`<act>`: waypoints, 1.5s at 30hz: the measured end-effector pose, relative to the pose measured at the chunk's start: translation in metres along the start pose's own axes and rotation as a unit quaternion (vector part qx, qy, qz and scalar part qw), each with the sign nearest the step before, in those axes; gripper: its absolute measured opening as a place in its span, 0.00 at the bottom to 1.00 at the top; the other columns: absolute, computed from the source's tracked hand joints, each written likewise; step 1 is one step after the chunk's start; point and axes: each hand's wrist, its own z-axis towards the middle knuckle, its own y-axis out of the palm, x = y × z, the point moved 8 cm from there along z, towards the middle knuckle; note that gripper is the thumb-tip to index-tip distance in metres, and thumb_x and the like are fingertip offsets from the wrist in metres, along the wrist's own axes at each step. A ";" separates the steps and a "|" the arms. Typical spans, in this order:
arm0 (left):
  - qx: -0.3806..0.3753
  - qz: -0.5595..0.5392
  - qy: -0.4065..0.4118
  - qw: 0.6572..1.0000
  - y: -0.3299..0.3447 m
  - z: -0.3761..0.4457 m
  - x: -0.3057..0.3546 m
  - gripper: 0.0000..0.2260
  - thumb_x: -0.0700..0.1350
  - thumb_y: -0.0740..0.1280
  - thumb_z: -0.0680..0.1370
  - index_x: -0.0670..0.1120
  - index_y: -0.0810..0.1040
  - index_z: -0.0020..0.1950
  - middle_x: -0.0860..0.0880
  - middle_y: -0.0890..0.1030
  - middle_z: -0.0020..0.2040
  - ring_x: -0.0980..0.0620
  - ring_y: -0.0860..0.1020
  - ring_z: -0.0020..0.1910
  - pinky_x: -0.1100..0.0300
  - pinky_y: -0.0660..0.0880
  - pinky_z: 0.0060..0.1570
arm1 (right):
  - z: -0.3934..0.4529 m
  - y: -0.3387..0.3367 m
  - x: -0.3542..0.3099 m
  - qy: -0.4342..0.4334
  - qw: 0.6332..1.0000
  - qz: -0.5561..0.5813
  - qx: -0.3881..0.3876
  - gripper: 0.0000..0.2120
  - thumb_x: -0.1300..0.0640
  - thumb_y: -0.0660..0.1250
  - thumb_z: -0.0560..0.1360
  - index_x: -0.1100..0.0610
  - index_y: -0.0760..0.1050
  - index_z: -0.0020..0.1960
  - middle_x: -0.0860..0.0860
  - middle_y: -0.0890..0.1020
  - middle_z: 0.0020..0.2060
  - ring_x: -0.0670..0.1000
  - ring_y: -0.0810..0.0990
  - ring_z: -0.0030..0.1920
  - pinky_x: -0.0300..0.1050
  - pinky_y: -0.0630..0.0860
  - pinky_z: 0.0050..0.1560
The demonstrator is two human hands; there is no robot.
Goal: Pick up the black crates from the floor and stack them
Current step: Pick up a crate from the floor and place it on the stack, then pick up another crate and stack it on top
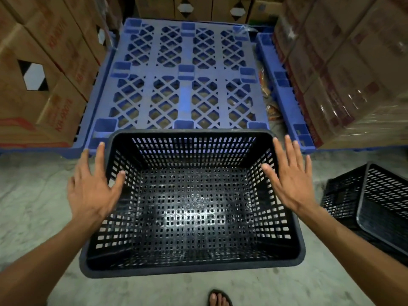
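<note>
Near: sandalled foot (217, 298) on the bare floor (33, 195)

Centre: black crate (192, 206), upright, mouth up, empty, far rim at the near edge of the blue pallet (187, 69). Perforated plastic; judged light, stiff, smooth-walled; best held under the rolled rim on both short sides

Left hand (92, 186), right hand (289, 180): spread wide, flanking the side rims, gripping nothing

Right: further black crates (375, 202), tilted

Far: pallet top bare, hemmed by cardboard boxes (44, 74) left and right

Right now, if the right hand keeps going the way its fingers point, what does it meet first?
Probably the blue pallet: the right hand points forward past the black crate's far corner. Depth is unclear.
</note>
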 end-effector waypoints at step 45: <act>0.033 -0.233 -0.535 0.812 -0.040 -0.396 -0.440 0.22 0.49 0.62 0.81 0.41 0.70 0.72 0.37 0.70 0.70 0.38 0.69 0.68 0.49 0.64 0.68 | -0.297 0.151 -0.572 -0.341 0.805 0.253 -0.414 0.24 0.45 0.60 0.79 0.45 0.62 0.73 0.47 0.76 0.58 0.47 0.76 0.55 0.39 0.70 0.55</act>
